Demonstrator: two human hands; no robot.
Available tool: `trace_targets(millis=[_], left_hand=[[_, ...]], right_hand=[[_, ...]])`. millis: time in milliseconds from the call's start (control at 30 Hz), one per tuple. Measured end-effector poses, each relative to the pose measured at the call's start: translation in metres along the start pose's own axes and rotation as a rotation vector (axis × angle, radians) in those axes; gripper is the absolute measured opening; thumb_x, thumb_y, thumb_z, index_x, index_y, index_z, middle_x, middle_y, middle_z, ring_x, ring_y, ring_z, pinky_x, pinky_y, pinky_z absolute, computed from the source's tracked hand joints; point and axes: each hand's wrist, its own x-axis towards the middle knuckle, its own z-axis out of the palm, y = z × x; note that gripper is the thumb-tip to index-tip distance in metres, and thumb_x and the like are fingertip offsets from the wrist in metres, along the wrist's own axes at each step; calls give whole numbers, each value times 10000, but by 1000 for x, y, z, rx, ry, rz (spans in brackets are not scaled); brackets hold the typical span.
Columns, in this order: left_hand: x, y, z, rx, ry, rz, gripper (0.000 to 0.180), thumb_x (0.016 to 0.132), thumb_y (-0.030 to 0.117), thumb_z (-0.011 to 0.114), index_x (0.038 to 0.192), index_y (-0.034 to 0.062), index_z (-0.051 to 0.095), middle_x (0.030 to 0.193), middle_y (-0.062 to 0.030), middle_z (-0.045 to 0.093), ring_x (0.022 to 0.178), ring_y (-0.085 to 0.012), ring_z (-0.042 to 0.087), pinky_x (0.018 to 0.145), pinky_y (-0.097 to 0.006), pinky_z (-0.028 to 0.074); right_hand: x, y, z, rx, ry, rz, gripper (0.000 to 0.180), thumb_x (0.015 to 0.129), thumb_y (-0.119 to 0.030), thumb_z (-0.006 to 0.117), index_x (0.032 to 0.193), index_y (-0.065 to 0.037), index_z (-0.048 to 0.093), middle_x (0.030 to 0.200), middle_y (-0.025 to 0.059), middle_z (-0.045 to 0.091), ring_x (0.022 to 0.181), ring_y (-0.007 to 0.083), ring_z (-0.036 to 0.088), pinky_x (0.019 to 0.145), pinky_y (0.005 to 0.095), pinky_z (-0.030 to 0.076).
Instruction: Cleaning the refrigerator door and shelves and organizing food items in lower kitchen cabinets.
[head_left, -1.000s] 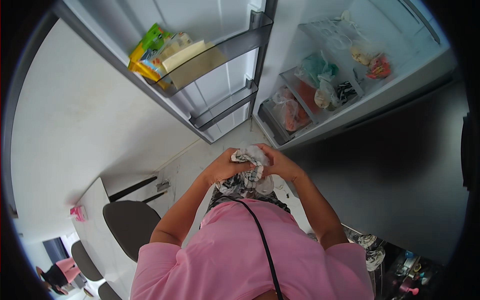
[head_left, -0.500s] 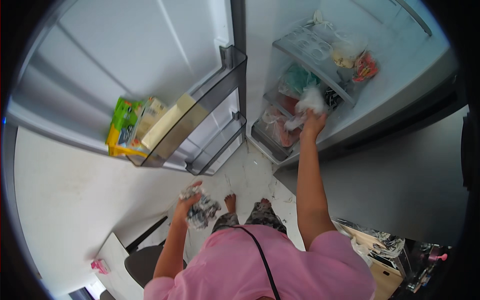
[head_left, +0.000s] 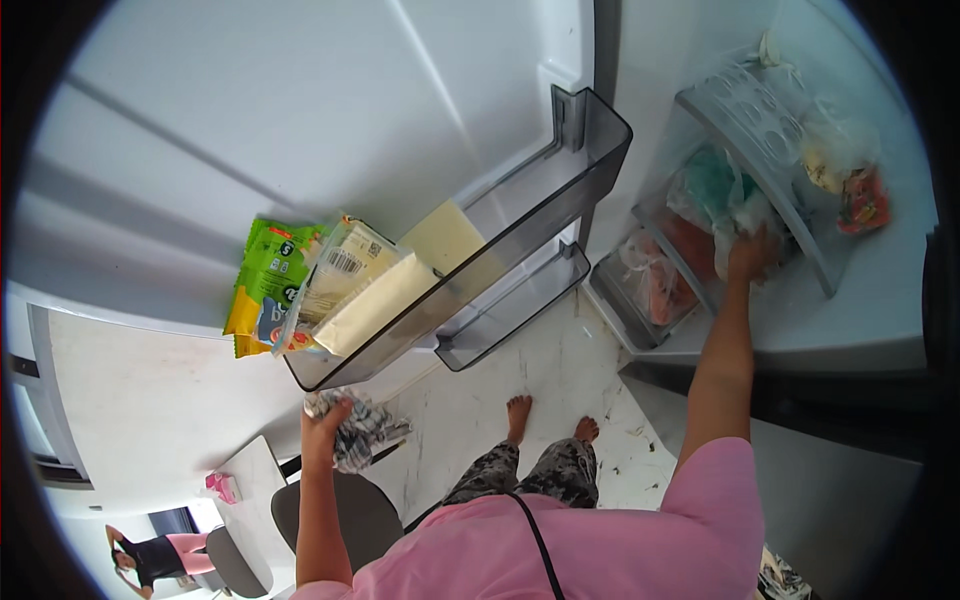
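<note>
Open fridge, white floor | right hand [head_left: 752, 256] stretched deeper onto shelf bags [head_left: 742, 215], finger spread unclear | left hand [head_left: 325, 420] fingers closed around checkered cloth [head_left: 358, 430], lower than before

Green-yellow packet [head_left: 262, 285] beside pale cartons [head_left: 372, 290] in door shelf [head_left: 520, 215].

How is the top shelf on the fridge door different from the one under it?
The upper door shelf holds packets: a green bag and pale flat packs. The lower door shelf looks bare. The upper one is also longer and deeper than the lower one. Both are clear grey plastic bins on the open door.
</note>
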Motion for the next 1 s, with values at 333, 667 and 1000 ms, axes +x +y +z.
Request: trace_targets(millis=[333, 667, 1000], left_hand=[[81, 34, 10, 140, -229, 242, 456, 704, 18, 698, 1134, -16, 550, 1028, -105, 650, 935, -190, 621, 825, -300, 487], [91, 64, 10, 206, -551, 240, 374, 713, -17, 663, 1080, -14, 590, 963, -78, 658, 842, -172, 629, 787, -300, 496], [75, 80, 24, 293, -663, 378, 210, 739, -11, 653, 950, -19, 653, 851, -42, 681, 751, -115, 616, 686, -272, 488]], right_hand=[[-288, -69, -99, 879, -216, -479, 560, 742, 38, 670, 1265, -63, 495, 1243, 134, 490, 988, 265, 532, 851, 337, 458], [-466, -50, -195, 922, -920, -213, 442, 808, 4, 626, 1234, -50, 518, 1190, 134, 554, 801, 182, 642, 788, 309, 492], [-467, -158, -316, 1046, -838, -467, 479, 823, -39, 635, 1276, -70, 485, 1203, 118, 553, 897, 207, 614, 784, 320, 491]])
